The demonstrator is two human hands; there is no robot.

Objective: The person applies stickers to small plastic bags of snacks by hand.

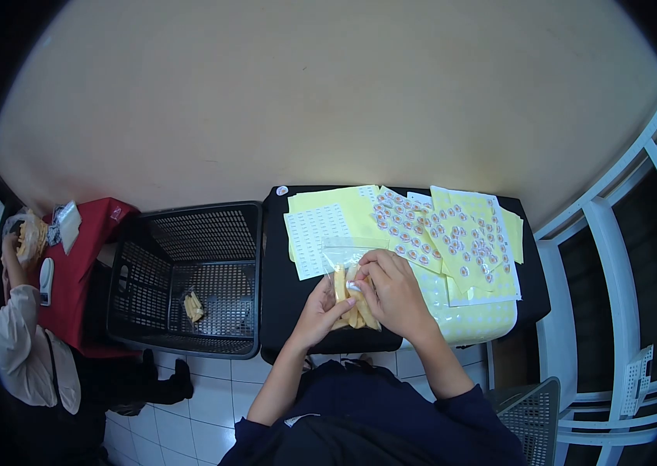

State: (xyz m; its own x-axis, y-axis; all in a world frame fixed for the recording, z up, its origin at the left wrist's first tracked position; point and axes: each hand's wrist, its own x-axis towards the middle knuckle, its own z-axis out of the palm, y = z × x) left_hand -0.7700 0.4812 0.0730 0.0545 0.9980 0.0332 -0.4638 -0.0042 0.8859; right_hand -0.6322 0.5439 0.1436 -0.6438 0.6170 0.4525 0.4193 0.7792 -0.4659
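A clear zip bag (341,253) of pale yellow stick-shaped pieces is held over the front of the black-covered table. My left hand (317,312) grips its left side, thumb across the front. My right hand (393,290) is closed over the bag's right side, its fingers pinching a small white sticker (353,286) against the front; the fingers partly hide it. Behind the bag lie yellow sheets (320,200), a white printed sheet (317,233) with rows of small marks, and many loose round stickers (414,237).
Left of the table stands a black plastic basket (183,211) with one small filled bag (193,307) inside. Farther left, a co-worker (18,334) handles a bag of yellow pieces at a red-covered table (80,272). White metal railings (609,256) and another dark basket (534,423) are at right.
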